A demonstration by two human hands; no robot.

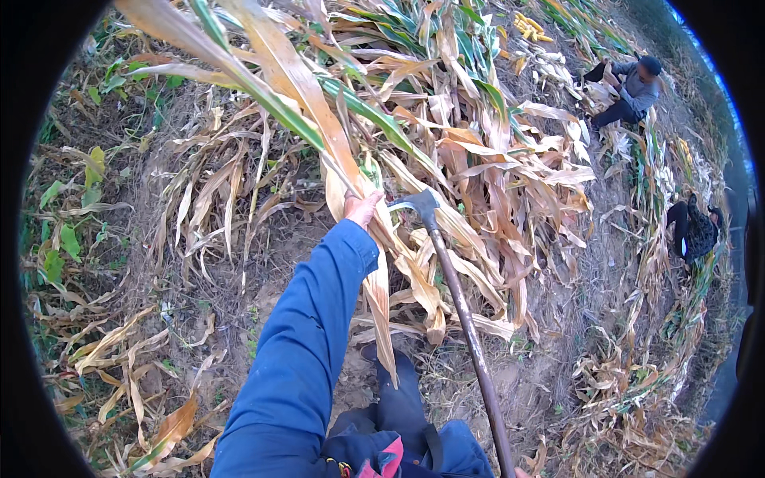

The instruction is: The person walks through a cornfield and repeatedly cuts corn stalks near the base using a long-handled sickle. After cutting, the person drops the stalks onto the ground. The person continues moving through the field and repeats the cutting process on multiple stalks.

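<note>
My left hand, at the end of a blue sleeve, grips a dry corn stalk whose long leaves spread up to the top left. Just right of that hand is the steel head of a hoe, its blade edge turned toward the stalk. The hoe's long wooden handle slants down to the bottom edge. There a sliver of my right hand shows against the handle; the rest of it is out of view. A green-husked part shows on the stalk above my left hand.
Cut corn stalks lie heaped ahead and right. Husked yellow cobs lie at the top right, near a seated person. Farther right is a dark bag. Green weeds grow at left. My leg stands on bare soil.
</note>
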